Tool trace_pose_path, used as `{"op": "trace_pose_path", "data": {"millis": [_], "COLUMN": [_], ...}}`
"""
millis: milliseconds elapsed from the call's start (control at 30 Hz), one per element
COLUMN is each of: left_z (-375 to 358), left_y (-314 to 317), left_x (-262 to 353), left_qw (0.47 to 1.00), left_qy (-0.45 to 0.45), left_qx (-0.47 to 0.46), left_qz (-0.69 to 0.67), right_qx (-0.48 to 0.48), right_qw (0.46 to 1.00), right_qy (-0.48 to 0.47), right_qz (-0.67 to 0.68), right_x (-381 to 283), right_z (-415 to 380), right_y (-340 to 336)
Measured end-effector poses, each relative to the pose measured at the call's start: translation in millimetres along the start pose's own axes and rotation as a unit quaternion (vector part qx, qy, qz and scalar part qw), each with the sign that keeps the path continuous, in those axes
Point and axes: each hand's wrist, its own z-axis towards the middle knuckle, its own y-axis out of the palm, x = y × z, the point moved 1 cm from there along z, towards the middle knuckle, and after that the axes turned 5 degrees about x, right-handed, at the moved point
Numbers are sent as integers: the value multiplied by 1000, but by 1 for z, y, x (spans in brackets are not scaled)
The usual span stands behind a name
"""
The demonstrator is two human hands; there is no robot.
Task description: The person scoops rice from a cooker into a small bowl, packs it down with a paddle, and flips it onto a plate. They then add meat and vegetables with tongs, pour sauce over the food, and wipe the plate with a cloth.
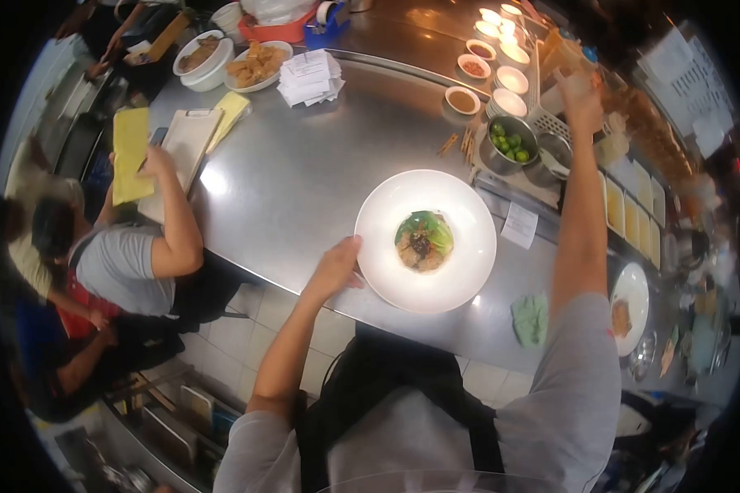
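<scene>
My left hand (335, 268) grips the left rim of a wide white bowl (378, 201) on the steel counter. In the bowl's centre sits food (423, 241): green leafy vegetables, brownish pieces and a dark topping. My right arm stretches far forward, and my right hand (580, 100) is among containers at the upper right, near a blue-capped bottle (590, 54). Its fingers are blurred, so whether they hold anything does not show. Below that hand stand a metal pot of green limes (510, 141) and another metal pot (553, 153) with a utensil in it.
Small sauce bowls (463, 100) and stacked white bowls line the back right. A green cloth (530, 320) and paper slip (519, 225) lie right of the bowl. Receipts (309, 78) and a plate of fried food (259, 66) are at the back. Leftward, a person (128, 259) holds yellow paper beside a clipboard.
</scene>
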Motion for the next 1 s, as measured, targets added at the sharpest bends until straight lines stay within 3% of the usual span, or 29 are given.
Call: {"op": "trace_pose_path", "data": {"millis": [33,100,133,200,233,267,300,333,400,467,533,567,633,767,800,867,967,1000], "left_z": [-12,-34,-37,-59,-68,-77,-75,-73,-75,-83,-88,-87,-81,-58,-54,-43,-55,-51], "left_y": [-8,-32,-53,-93,-112,-124,-136,-148,-162,-153,-138,-135,-139,-169,-183,-185,-178,-181], "left_x": [7,-3,-6,-33,-53,-71,-100,-141,-236,-312,-347,-351,-347,-336,-341,-353,-336,-346], "left_qw": [995,984,992,992,982,973,956,959,937,926,930,933,935,935,953,922,922,923], "left_qy": [16,96,75,-6,-68,-144,-221,-247,-345,-374,-355,-340,-317,-279,-192,-319,-336,-334], "left_qx": [59,114,35,-104,-167,-173,-185,-135,-53,-8,-13,-24,-33,-7,-5,141,170,172], "left_qz": [81,100,92,73,62,59,51,44,23,54,91,116,158,218,236,168,88,88], "right_qx": [48,31,139,2,-49,-98,-102,-108,-157,-292,-325,-329,-365,-316,-359,-396,-363,-432], "right_qw": [997,987,974,879,898,906,906,902,945,903,879,879,817,774,767,757,781,768], "right_qy": [7,55,17,12,49,92,29,-37,-161,-236,-341,-339,-434,-539,-525,-514,-491,-457], "right_qz": [64,151,180,477,435,401,409,416,236,208,73,72,-105,-102,-89,-78,-130,-120], "right_x": [13,6,9,-26,-18,0,-5,-27,-68,-63,-61,-66,-78,-86,-96,-97,-98,-98], "right_z": [15,36,51,49,56,58,40,17,-39,-88,-132,-149,-175,-207,-212,-215,-210,-213], "right_y": [-6,-76,-78,-123,-123,-121,-127,-132,-162,-167,-179,-187,-201,-210,-210,-210,-206,-210]}}
